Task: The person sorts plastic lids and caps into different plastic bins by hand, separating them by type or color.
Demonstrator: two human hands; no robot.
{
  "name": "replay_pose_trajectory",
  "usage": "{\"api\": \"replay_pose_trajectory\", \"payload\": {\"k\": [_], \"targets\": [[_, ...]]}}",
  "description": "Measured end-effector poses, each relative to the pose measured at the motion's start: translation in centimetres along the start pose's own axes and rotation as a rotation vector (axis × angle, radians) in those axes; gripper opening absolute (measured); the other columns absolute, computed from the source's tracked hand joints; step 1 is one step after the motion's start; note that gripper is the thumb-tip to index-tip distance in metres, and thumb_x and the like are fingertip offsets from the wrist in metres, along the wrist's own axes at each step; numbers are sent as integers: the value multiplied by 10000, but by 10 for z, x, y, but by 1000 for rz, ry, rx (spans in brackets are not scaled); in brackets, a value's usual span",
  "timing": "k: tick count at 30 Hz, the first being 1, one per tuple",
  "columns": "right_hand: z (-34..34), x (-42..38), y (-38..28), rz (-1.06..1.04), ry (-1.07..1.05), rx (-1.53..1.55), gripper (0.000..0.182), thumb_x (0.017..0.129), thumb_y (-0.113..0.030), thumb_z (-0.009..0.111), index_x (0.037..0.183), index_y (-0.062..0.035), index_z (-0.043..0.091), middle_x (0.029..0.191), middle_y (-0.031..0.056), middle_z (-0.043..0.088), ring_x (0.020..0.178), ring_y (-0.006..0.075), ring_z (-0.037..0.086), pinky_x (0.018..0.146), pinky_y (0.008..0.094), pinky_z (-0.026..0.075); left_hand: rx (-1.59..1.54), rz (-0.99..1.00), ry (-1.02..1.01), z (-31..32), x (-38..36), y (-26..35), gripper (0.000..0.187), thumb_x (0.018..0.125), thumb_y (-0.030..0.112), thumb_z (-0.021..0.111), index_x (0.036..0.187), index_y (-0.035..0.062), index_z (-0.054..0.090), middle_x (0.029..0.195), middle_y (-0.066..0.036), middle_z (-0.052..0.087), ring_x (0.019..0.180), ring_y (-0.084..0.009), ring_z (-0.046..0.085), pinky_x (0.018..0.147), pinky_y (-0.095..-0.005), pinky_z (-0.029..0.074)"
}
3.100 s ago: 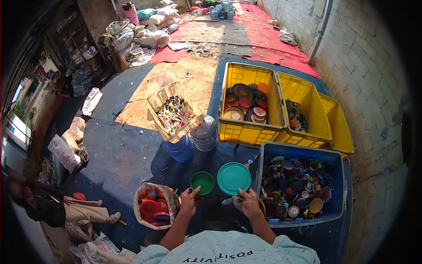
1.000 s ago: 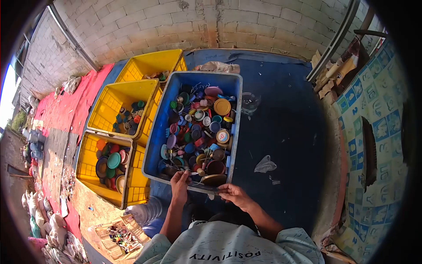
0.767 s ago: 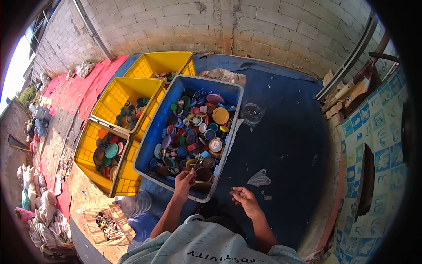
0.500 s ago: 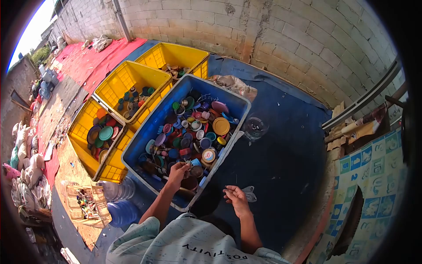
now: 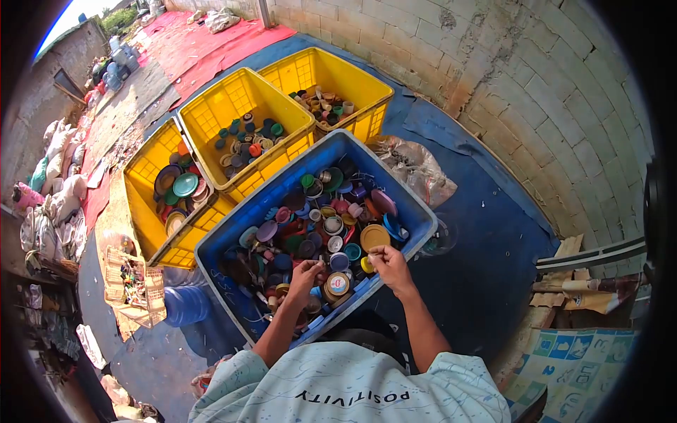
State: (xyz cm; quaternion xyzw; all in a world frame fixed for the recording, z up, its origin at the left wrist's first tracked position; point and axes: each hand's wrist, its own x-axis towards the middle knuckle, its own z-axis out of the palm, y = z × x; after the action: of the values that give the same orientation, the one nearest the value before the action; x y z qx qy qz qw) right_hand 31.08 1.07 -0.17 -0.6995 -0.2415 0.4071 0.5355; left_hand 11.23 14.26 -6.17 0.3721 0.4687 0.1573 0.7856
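In front of me stands a blue bin (image 5: 224, 296) full of mixed plastic lids and caps. My left hand (image 5: 307, 278) is over its near part, fingers pinched together around something small and pale that I cannot make out. Over the bin's right side, my right hand (image 5: 392, 269) is also closed in a pinch; what it holds is too small to name. A yellow cap (image 5: 367, 265) lies just left of its fingertips. Between the hands are a round tan lid with a label (image 5: 338, 283) and a purple cap (image 5: 339, 261). An orange-yellow lid (image 5: 374, 237) lies beyond them.
Three yellow crates hold more caps: one at left (image 5: 145, 204), one in the middle (image 5: 211, 99) and one behind (image 5: 321, 63). A clear plastic bag (image 5: 430, 180) lies right of the bin. A small basket (image 5: 151, 285) and a blue water jug (image 5: 187, 306) stand at left.
My right hand has moved from outside the bin's near right edge to over the caps inside it. My left hand stays over the bin, still pinched. The view has shifted.
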Motion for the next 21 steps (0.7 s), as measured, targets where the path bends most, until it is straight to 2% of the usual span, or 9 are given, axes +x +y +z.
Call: {"api": "replay_pose_trajectory", "payload": {"k": [2, 4, 6, 9, 12, 13, 16, 21], "targets": [[14, 62, 18, -35, -20, -20, 172, 873, -89, 612, 1005, 19, 625, 794, 33, 634, 662, 63, 549, 593, 204, 436, -74, 2, 26, 2, -5, -5, 201, 900, 209, 650, 990, 41, 584, 813, -3, 616, 660, -68, 539, 616, -220, 434], [27, 121, 36, 57, -11, -145, 215, 856, -129, 633, 1012, 19, 639, 830, 64, 660, 717, 104, 586, 655, 245, 467, -124, 6, 70, 5, -5, -12, 198, 900, 207, 652, 992, 44, 586, 827, -7, 622, 663, -67, 540, 615, -225, 439], [41, 170, 49, -35, 66, -375, 272, 834, -165, 650, 1037, 16, 647, 880, 112, 682, 792, 166, 625, 711, 298, 488, -132, 3, 124, 5, -9, -19, 204, 905, 212, 646, 1010, 48, 586, 854, -12, 629, 664, -58, 538, 596, -216, 445], [60, 241, 86, 162, 145, -337, 312, 784, -188, 629, 1010, 24, 661, 1006, 218, 675, 969, 333, 644, 814, 384, 496, -202, -16, 231, 8, -15, -24, 209, 908, 224, 642, 1018, 57, 581, 836, -5, 616, 654, -45, 530, 551, -186, 432], [69, 262, 65, 249, 200, -311, 355, 767, -146, 578, 1050, 61, 629, 1091, 274, 633, 1034, 390, 606, 862, 417, 479, -322, -81, 329, 11, -22, -24, 201, 909, 222, 642, 1018, 64, 582, 853, -8, 615, 644, -40, 524, 522, -168, 414], [75, 277, 72, 305, 241, -341, 380, 765, -105, 538, 1076, 109, 584, 1131, 304, 600, 1035, 399, 603, 875, 436, 472, -343, -70, 380, 16, -25, -22, 195, 910, 221, 640, 1018, 67, 586, 888, -17, 621, 635, -39, 517, 498, -149, 391], [76, 297, 70, 395, 119, -194, 392, 778, -113, 540, 1090, 123, 560, 1152, 297, 589, 1039, 369, 609, 870, 413, 479, -386, -50, 473, 28, -22, -26, 198, 907, 219, 643, 1020, 66, 590, 892, -19, 625, 644, -44, 518, 524, -164, 407], [74, 315, 85, 564, 156, -174, 286, 786, -114, 558, 1039, 6, 616, 930, 199, 626, 753, 257, 617, 510, 408, 475, -347, -19, 520, 57, 5, -20, 226, 893, 215, 659, 1029, 49, 588, 880, -4, 621, 668, -49, 525, 580, -184, 432]]}}
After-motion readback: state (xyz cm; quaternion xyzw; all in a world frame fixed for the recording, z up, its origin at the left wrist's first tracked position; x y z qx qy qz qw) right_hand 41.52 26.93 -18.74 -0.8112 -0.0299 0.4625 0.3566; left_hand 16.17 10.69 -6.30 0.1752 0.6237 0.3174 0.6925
